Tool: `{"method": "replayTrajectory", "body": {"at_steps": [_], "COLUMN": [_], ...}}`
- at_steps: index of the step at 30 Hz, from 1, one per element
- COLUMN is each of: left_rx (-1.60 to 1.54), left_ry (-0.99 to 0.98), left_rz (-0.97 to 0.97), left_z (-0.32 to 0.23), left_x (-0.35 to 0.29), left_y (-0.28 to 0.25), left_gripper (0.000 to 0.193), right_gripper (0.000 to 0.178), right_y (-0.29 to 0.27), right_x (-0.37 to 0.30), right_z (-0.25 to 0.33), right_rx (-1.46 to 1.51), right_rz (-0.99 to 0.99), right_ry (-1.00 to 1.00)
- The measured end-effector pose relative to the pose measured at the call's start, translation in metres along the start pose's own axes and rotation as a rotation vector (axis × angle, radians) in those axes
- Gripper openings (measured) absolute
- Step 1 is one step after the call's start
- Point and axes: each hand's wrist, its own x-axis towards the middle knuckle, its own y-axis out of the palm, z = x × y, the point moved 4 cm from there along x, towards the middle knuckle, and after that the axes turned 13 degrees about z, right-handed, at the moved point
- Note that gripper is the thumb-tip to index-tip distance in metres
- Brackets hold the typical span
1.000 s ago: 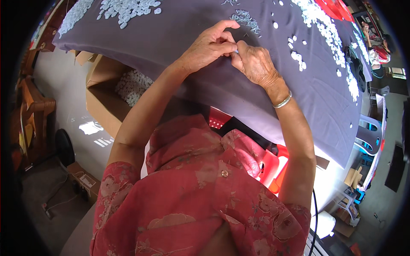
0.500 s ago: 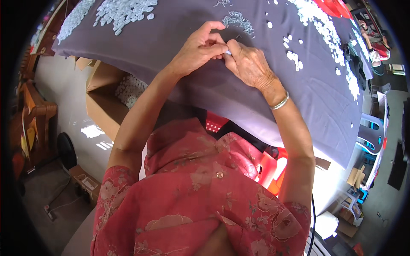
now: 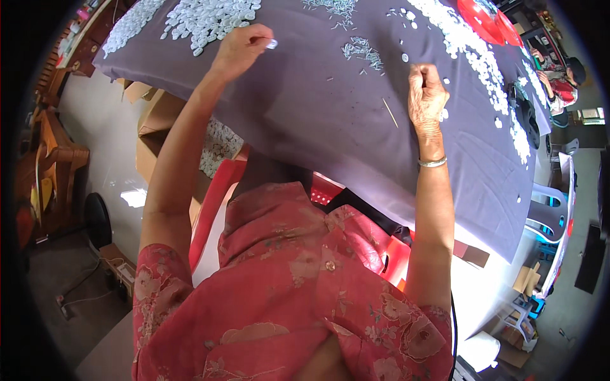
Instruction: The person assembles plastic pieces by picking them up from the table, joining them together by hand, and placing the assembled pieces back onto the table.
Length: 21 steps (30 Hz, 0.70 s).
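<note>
My left hand [image 3: 244, 49] is at the far left of the table, its fingertips pinching a small white oval piece [image 3: 272, 44]. Beside it lies a heap of similar white oval pieces [image 3: 210, 24]. To the right, my right hand [image 3: 427, 95], with a silver bangle on the wrist, has its fingers curled closed; whatever they hold, if anything, is hidden. A few small white pieces [image 3: 443, 115] lie next to that hand. Between the hands are a small pile of thin grey pins [image 3: 362, 52] and a thin wooden stick [image 3: 389, 112].
Grey-purple cloth [image 3: 330, 136] covers the table. Small white parts [image 3: 486, 63] stretch along its right side, near a red dish [image 3: 486, 22]. More pins [image 3: 333, 7] lie at the far edge. A cardboard box [image 3: 149, 136] stands below left. Another person [image 3: 562, 86] sits far right.
My hands, together over the table before, have parted. The left moved left toward the oval heap with the white piece; the right moved right. The wooden stick now shows.
</note>
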Motion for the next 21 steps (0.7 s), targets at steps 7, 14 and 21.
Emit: {"method": "replayTrajectory", "body": {"at_steps": [7,14,21], "left_rx": [0.326,0.099,-0.121], "left_ry": [0.003,0.004,0.01], "left_rz": [-0.139,-0.339,-0.164], "left_z": [0.037,0.001,-0.047], "left_x": [-0.006,-0.011,-0.003], "left_y": [-0.031,-0.001,0.058], "left_gripper": [0.009,0.015,0.022], "right_gripper": [0.011,0.014,0.012], "right_y": [-0.027,-0.073,-0.107], "right_x": [0.004,-0.019,-0.041], "right_z": [-0.021,-0.06,-0.11], "right_rx": [0.031,0.156,0.168], "right_rz": [-0.235,-0.391,-0.335], "right_ry": [0.036,0.097,0.382]}}
